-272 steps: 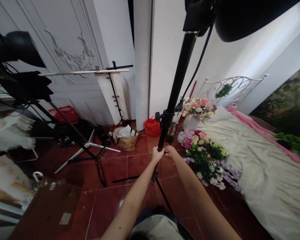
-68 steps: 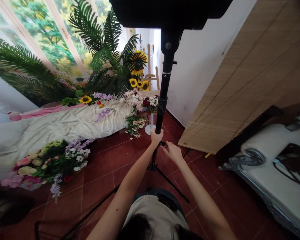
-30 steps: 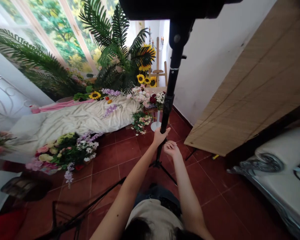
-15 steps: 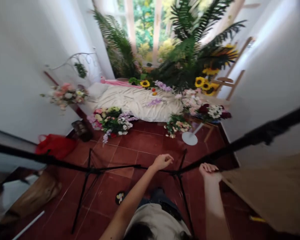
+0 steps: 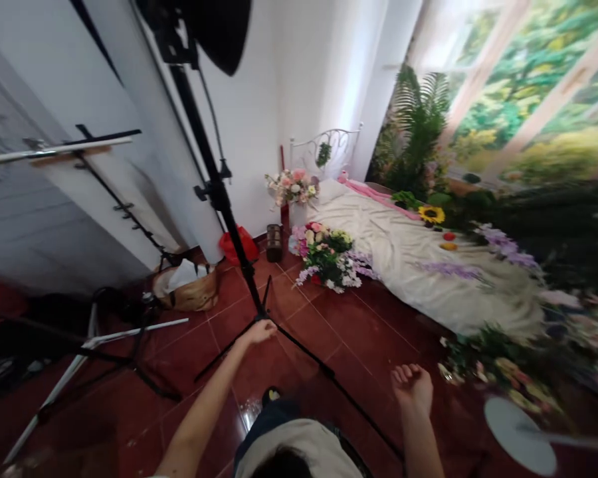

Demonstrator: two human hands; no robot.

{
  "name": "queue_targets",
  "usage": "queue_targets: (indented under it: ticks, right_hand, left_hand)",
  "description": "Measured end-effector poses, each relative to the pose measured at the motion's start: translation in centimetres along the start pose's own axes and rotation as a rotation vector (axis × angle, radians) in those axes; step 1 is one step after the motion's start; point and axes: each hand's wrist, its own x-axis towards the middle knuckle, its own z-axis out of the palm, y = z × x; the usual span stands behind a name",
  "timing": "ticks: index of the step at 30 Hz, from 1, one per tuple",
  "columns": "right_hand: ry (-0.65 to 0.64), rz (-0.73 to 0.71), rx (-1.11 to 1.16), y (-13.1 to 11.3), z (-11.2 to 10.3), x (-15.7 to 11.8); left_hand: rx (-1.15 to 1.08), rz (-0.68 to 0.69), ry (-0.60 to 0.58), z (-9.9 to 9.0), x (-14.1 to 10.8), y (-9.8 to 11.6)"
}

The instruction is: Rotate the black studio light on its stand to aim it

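Apart — left hand (image 5: 262, 331) hangs, right hand (image 5: 412, 386) half-curled.

Pale light streaks the wall (image 5: 346, 73); floor (image 5: 349, 325) dim with glare; right edge smeared, seemingly by motion.

Light stand (image 5: 222, 196) blocks left hand (image 5: 260, 330) — splayed legs (image 5: 325, 369); floor (image 5: 351, 332) free (red tile) toward bed (image 5: 393, 245)

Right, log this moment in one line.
left hand: empty, overlapping light stand, contact unclear | right hand: empty, curled, above floor tiles | floral arrangement: beside bed
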Motion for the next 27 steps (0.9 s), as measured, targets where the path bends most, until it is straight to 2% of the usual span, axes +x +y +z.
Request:
queue_targets:
  ticks: [3,5,7,10,11,13,17,20,23,27]
  right_hand:
    - [-0.093,0.037,-0.060,3.3,6.9,1.2]
    - [-0.134,0.073,-0.078,5.5,11.0,1.7]
    - [-0.191,0.113,-0.102,7.7,14.9,2.0]
    - [-0.343,0.203,-0.168,11.0,20.9,2.0]
    - [-0.407,0.233,-0.198,12.0,23.0,2.0]
    - [-0.539,0.286,-0.269,14.0,27.4,2.1]
    - [-0.779,0.384,-0.534,18.1,36.3,3.7]
    - [-0.837,0.386,-0.932,21.2,41.8,5.9]
    - [-0.838,0.291,-1.267,24.1,45.5,8.3]
    - [-0.950,0.105,-1.609,26.9,48.0,10.5]
  left_hand:
    - [-0.131,0.005,0.185,-8.0,0.7,-1.5]
    - [-0.191,0.069,0.337,-12.1,1.3,-1.8]
    - [-0.272,0.152,0.537,-15.1,2.2,-1.5]
    - [-0.391,0.290,0.841,-17.9,3.8,-0.4]
    - [-0.427,0.332,0.905,-18.5,4.4,0.1]
    - [-0.510,0.397,0.956,-19.4,5.4,1.2]
    - [-0.663,0.439,0.883,-19.8,7.0,3.1]
    - [-0.694,0.443,0.881,-19.5,8.1,4.0]
    - [-0.723,0.390,0.957,-19.1,9.5,4.3]
    - [-0.745,0.252,1.021,-18.7,11.3,3.9]
